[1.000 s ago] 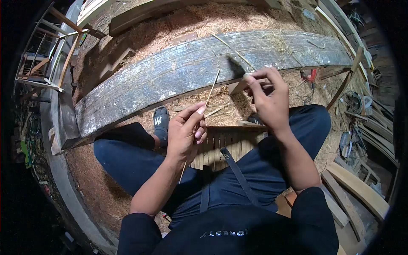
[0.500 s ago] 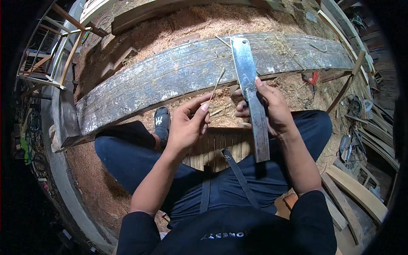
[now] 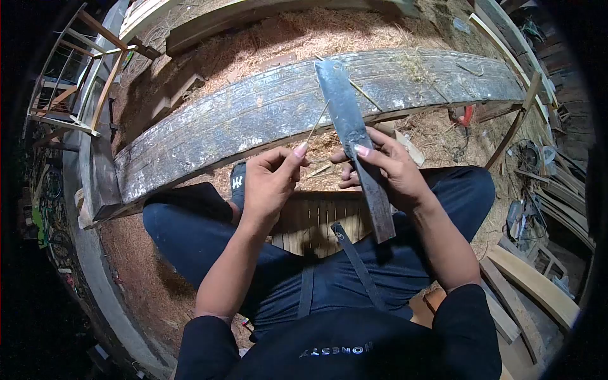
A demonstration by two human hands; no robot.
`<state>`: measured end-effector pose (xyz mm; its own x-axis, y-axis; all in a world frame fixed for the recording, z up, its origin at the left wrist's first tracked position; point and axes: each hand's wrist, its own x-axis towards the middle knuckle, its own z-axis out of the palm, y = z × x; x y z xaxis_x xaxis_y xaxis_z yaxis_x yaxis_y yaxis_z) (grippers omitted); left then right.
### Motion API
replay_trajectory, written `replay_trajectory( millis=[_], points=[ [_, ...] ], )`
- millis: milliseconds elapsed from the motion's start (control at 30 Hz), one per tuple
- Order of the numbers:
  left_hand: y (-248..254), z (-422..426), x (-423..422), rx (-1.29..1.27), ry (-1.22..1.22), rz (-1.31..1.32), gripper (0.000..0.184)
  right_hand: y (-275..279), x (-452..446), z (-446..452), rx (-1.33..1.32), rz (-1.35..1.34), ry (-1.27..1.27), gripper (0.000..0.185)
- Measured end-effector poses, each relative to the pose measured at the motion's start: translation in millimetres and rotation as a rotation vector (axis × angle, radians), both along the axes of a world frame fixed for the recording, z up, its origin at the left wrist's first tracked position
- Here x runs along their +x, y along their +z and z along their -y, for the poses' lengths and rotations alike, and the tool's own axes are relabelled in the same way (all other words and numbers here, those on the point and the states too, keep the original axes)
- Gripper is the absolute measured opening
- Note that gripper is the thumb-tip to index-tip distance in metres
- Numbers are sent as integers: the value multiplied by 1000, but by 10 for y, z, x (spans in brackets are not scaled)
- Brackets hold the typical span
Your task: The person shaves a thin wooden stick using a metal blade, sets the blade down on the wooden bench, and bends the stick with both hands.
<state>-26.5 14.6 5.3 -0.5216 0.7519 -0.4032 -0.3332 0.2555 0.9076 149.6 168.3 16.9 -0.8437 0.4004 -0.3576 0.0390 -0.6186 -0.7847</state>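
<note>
My left hand [image 3: 273,174] pinches a thin wooden stick [image 3: 318,123] between thumb and fingertips. The stick slants up and its tip is at the left edge of a broad cleaver [image 3: 342,95]; whether they touch I cannot tell. My right hand [image 3: 396,168] is wrapped round the cleaver where its flat metal blade meets the long dark handle [image 3: 375,202]. A small hole shows near the blade's far end. The blade points away over a weathered plank bench [image 3: 209,139], with the handle end above my lap. Another thin stick [image 3: 365,96] lies on the bench, partly behind the blade.
Wood shavings [image 3: 136,253] cover the ground. Between my legs is a slatted wooden surface [image 3: 316,218]. Boards [image 3: 532,285] are stacked at right, and a red-handled tool [image 3: 467,116] lies beyond the bench's near edge. A wooden frame [image 3: 95,76] stands at far left.
The cleaver has swung left at its far end and its face has turned darker. My right thumb now lies across the handle joint. My left hand has shifted slightly left and down with the stick.
</note>
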Motion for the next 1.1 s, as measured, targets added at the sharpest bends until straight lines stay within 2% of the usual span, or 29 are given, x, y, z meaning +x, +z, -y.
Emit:
replay_trajectory(
  millis=[200,267,433,600,667,733,867,933,1100],
  points=[
    [-52,13,-7,6,23,27,31,102,7,74,11,-22,90,38],
    [-37,10,4,19,34,72,30,117,-2,87,143,58,108,32],
    [7,31,26,66,3,159,25,26,-27,116,225,54,97,53],
    [87,21,40,121,31,195,27,-33,-39,186,352,-6,-64,53],
    [45,31,22,132,35,208,29,-29,-32,176,503,-54,-80,55],
    [32,34,34,148,23,211,29,18,-10,165,579,22,-31,57],
    [-12,28,50,164,45,173,30,-67,-24,220,925,44,-1,58],
    [44,35,28,108,32,168,28,-78,-43,256,973,47,8,57],
    [34,41,56,152,60,196,27,-46,-48,221,1129,90,46,57]
  ],
)
